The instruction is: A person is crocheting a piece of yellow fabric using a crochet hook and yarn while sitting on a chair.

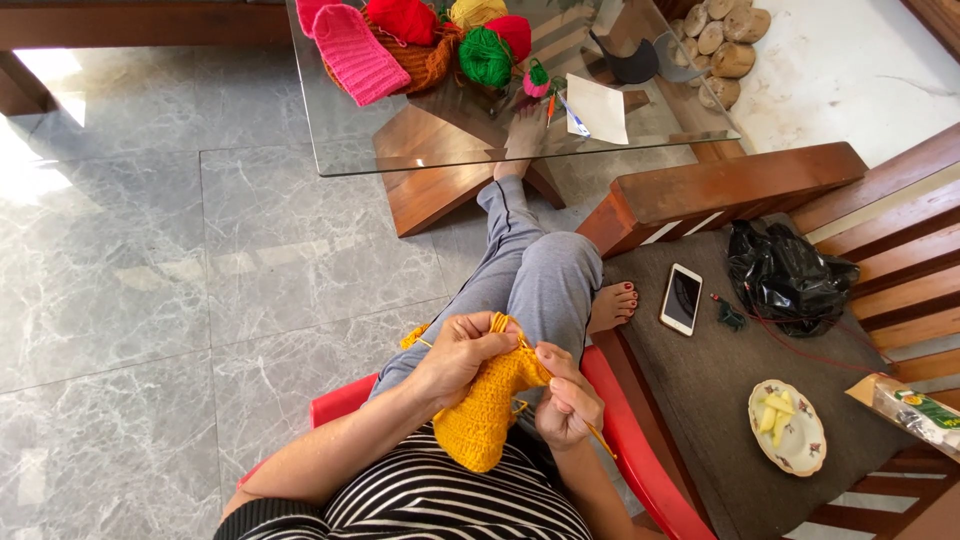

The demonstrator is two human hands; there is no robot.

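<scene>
Head view: left hand (462, 352) pinches yellow crochet piece (487, 408), right hand (566, 400) grips hook (598, 436); slack yarn could drop stitches.

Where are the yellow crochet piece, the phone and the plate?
yellow crochet piece (478, 415), head view, middle of the fabric.
phone (681, 299), head view, centre of the screen.
plate (806, 457), head view, bare right rim.

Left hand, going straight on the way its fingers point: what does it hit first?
Probably the right hand. The left hand points across the yellow crochet piece it already holds; depth is unclear.
</scene>
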